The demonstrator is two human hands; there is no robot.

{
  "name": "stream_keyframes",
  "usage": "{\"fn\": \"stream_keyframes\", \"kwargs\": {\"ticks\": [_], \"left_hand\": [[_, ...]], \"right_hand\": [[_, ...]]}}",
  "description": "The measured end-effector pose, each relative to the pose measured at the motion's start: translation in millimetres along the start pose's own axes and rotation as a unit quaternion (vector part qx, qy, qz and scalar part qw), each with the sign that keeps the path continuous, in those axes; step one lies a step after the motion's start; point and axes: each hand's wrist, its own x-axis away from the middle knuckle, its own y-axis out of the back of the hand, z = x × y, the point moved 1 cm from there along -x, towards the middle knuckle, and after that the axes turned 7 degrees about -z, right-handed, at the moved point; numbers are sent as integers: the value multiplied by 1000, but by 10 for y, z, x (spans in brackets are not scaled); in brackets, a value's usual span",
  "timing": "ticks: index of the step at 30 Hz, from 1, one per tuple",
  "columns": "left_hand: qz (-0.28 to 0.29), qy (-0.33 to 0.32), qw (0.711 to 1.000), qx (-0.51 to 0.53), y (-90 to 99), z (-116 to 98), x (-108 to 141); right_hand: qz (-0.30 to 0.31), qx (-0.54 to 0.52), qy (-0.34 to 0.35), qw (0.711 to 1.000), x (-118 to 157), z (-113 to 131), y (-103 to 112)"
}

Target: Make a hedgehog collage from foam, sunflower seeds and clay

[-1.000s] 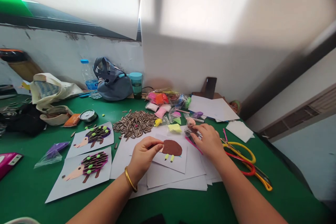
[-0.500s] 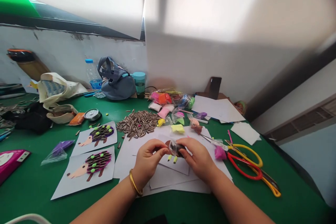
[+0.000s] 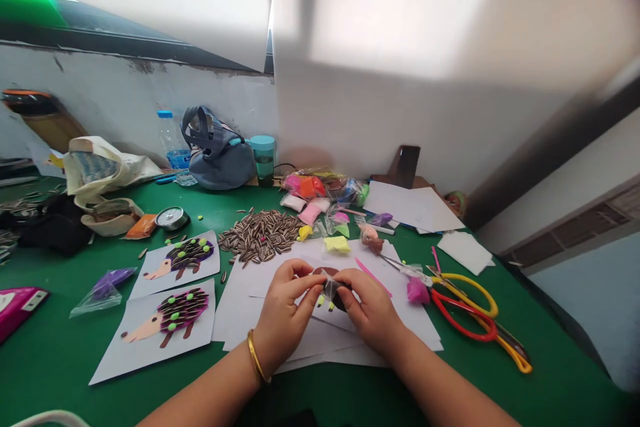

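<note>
Over the stacked white paper (image 3: pixel 305 340), both hands pinch a small clear plastic bag (image 3: pixel 330 285) with dark, black-looking modelling clay in it. My left hand (image 3: pixel 286 307) grips the bag's left side between thumb and fingers. On the other side, my right hand (image 3: pixel 373 307) closes round the dark lump. Just beneath the bag lies a brown shape, mostly hidden, and two small yellow-green pieces with dark tips (image 3: pixel 325 305) show on the paper. A thin pink strip (image 3: pixel 373 275) lies beside my right hand.
Left are two hedgehog pictures (image 3: pixel 163 320) and a purple clay packet (image 3: pixel 106 283). Behind the paper lie a heap of striped sunflower seeds (image 3: pixel 257 233), a yellow clay block (image 3: pixel 337 245) and coloured clay bags (image 3: pixel 310 187). Scissors with red and yellow handles (image 3: pixel 465 313) lie right.
My hands have come slightly closer together on the bag, its plastic now more bunched between the fingers. More of the pink strip shows. The whole view has shifted a little.
</note>
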Motion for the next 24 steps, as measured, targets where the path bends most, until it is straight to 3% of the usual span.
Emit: {"fn": "stream_keyframes", "kwargs": {"ticks": [8,16,20,24], "left_hand": [[83,-69,992,-62,-12,-63,18],[43,-92,995,-10,-12,38,19],[68,-62,995,27,-18,2,24],[55,-55,997,6,-20,-9,28]], "right_hand": [[-9,-45,-41,998,15,-30,4],[16,-125,-114,985,5,-117,24],[47,-148,-93,984,-16,-68,65],[97,-127,-44,986,-16,11,86]]}}
